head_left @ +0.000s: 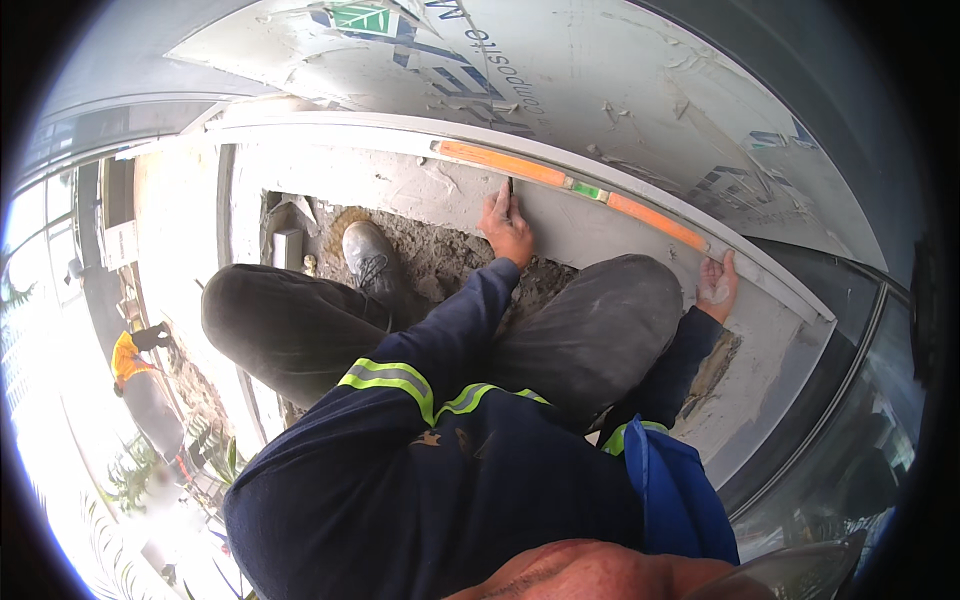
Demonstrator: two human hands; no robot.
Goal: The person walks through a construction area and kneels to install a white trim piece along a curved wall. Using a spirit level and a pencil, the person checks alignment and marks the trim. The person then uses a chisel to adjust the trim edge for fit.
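An orange spirit level (505, 162) with a green vial in its middle lies along a long pale edge strip, above a grey plastered slab (590, 225). My left hand (508, 228) is at the slab's surface, just below the level's left half. Its fingers are bent around a thin dark piece too small to name. At the level's right end is my right hand (716, 285), dusted white, with its fingertips curled against that end and one finger pointing up. What lies under those fingers is hidden.
Upright panels (640, 90) in printed film rise behind the strip. Between my knees is rough wet mortar (430, 255), with my grey boot (368, 250) in it. A dark-framed glass pane (840, 470) borders the right. A person in orange (125, 360) works farther off at left.
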